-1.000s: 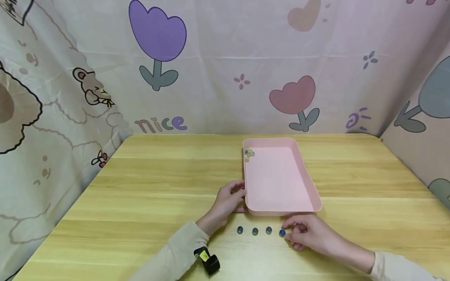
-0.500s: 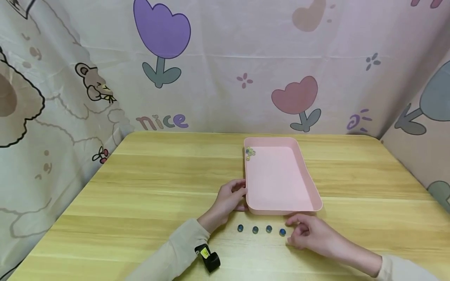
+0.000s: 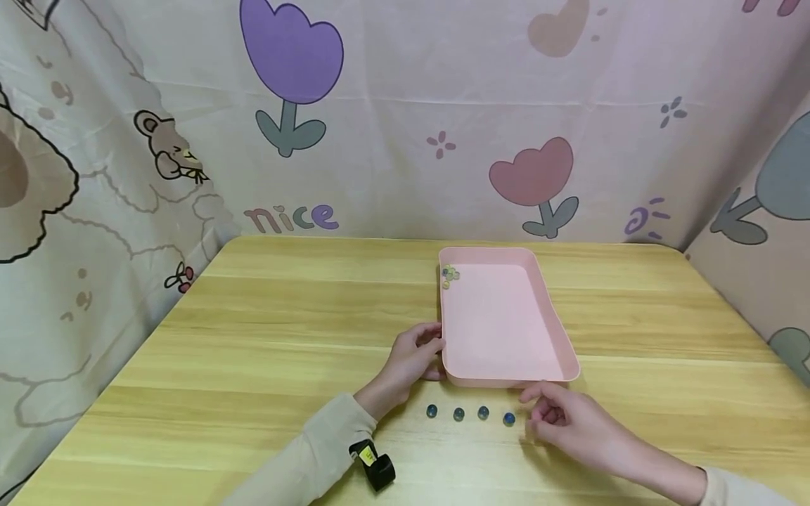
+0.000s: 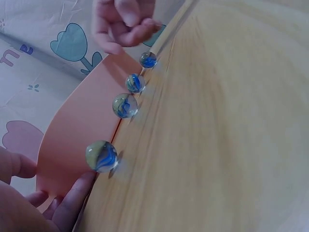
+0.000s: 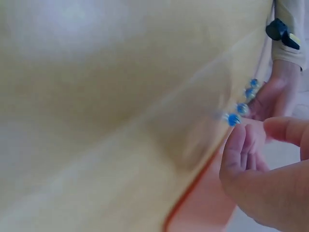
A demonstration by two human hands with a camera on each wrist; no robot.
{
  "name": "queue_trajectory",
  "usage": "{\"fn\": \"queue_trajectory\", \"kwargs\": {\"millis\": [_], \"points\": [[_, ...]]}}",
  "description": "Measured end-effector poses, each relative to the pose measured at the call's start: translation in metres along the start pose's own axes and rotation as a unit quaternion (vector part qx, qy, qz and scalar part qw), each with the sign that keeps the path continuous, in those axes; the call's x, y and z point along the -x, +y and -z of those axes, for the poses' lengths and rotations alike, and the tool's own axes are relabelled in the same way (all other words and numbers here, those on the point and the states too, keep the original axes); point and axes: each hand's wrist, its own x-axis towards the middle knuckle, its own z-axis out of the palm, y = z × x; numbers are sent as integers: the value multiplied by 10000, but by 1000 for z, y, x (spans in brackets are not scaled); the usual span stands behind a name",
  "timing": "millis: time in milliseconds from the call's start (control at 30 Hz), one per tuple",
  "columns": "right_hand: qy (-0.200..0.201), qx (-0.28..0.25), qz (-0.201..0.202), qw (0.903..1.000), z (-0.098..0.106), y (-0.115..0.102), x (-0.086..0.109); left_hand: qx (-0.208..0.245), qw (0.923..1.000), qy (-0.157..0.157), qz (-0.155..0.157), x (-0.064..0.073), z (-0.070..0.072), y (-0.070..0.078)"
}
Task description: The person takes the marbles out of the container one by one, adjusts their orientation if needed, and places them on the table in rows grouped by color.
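Several clear glass marbles with blue and yellow swirls lie in a row on the table in front of the pink tray (image 3: pixel 500 384). At the right end is the bluest marble (image 3: pixel 509 419); the left-end marble (image 4: pixel 102 156) looks largest in the left wrist view. My left hand (image 3: pixel 408 362) rests against the outside of the tray's left wall, fingertips and thumb touching it. Just right of the row, my right hand (image 3: pixel 572 425) hovers with loosely curled fingers and holds nothing. Its fingertips are apart from the right-end marble, near the tray's front right corner.
Inside the tray, a small cluster of yellowish and blue marbles (image 3: pixel 450 274) sits against the far left wall. A black strapped device (image 3: pixel 375 465) is on the left sleeve. A patterned cloth (image 3: pixel 392 140) hangs behind the wooden table (image 3: pixel 285 316).
My right hand has let go of the right-end marble and drawn back to the right, fingers loosening. The left hand stays at the tray, and the marbles keep their row.
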Motion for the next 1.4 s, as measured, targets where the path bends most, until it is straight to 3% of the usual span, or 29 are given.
{"fn": "queue_trajectory", "kwargs": {"millis": [100,267,433,600,833,933,1167,1400], "points": [[68,225,284,9993,5,-5,-2,0,10000,-2,-15,0,0,1],[-7,156,518,9985,16,-14,-8,28,10000,3,-25,2,-1,1],[-9,302,303,9991,35,-34,-22,-5,10000,14,-42,2,0,3],[103,362,10,9993,53,-55,-49,11,10000,6,-48,3,1,2],[523,533,194,9970,70,-65,-96,54,10000,18,8,3,-1,0],[614,518,69,9967,77,-68,-115,54,10000,14,-18,3,-1,1],[756,-97,-241,9968,85,-63,-155,31,10000,-12,4,5,-1,2],[1199,208,-107,9925,89,-51,-188,31,10000,13,26,5,-2,3]]}}
